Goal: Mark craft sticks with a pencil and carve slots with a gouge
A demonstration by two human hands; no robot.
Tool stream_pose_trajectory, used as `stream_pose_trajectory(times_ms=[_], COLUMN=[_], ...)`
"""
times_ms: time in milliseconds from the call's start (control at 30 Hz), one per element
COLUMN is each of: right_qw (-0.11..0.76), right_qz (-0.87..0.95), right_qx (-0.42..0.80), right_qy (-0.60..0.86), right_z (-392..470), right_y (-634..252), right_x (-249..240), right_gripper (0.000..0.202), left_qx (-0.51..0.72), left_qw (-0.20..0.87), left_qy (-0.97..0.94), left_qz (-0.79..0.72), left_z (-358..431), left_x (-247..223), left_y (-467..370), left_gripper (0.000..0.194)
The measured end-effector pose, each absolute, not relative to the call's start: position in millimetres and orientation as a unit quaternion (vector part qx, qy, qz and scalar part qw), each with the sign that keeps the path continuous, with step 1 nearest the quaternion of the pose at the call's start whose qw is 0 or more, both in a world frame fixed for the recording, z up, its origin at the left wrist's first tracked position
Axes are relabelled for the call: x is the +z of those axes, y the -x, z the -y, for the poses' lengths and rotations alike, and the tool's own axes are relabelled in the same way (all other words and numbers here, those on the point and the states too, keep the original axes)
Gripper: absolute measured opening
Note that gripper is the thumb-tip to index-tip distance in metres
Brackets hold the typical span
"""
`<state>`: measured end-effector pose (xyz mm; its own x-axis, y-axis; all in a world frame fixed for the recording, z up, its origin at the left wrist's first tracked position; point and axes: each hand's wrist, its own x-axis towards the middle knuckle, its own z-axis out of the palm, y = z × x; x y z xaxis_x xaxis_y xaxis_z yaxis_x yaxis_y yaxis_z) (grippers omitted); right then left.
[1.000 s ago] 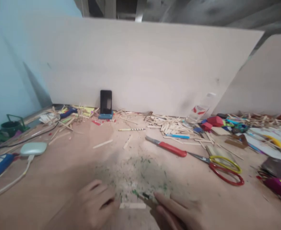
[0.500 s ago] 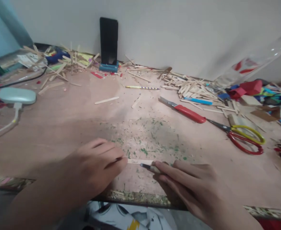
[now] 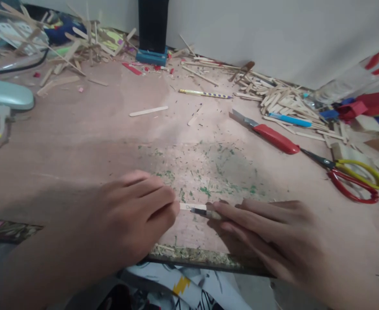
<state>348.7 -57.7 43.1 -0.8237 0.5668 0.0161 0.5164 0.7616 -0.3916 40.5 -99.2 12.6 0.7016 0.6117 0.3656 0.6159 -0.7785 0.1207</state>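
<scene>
Near the table's front edge, a pale wooden craft stick [image 3: 189, 206] lies between my hands, with small dark marks drawn on it. My left hand [image 3: 141, 211] is closed, its fingertips pinching the stick's left end. My right hand [image 3: 267, 232] is closed around a small craft knife [image 3: 200, 211] with a short dark blade and a light handle. The blade points left and sits at the stick's near edge; whether it cuts in I cannot tell. My right fingers cover the stick's right end. Green shavings [image 3: 205, 189] lie scattered just beyond the stick.
To the right lie a red-handled knife [image 3: 275, 137] and scissors [image 3: 354, 172] with red and yellow handles. Farther back are a pencil [image 3: 205, 94], a loose stick [image 3: 149, 111], a heap of sticks [image 3: 286, 101] and a phone [image 3: 153, 26] on a blue stand. A light-green device [image 3: 7, 93] is at left.
The view has tilted down and come closer, so the background things appear higher and larger. Both hands keep their holds on the stick and knife; the blade stays near the marks.
</scene>
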Motion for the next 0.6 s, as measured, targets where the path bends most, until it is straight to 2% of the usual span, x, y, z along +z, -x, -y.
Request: stream_pose_trajectory(times_ms=[233, 433, 600], right_qw=[0.064, 0.051, 0.079], right_qz=[0.930, 0.929, 0.927], right_qx=[0.208, 0.223, 0.226], right_qy=[0.297, 0.292, 0.289], right_z=[56, 49, 43], right_y=[-350, -352, -348], right_x=[40, 38, 35], right_gripper=[0.038, 0.046, 0.039], left_qx=[-0.204, -0.215, -0.192], left_qw=[-0.003, -0.031, -0.044], left_qy=[0.916, 0.908, 0.908], left_qz=[0.345, 0.357, 0.369], left_z=[100, 103, 106], left_x=[9, 4, 7], left_y=[-40, -40, -40], left_gripper=[0.030, 0.016, 0.017])
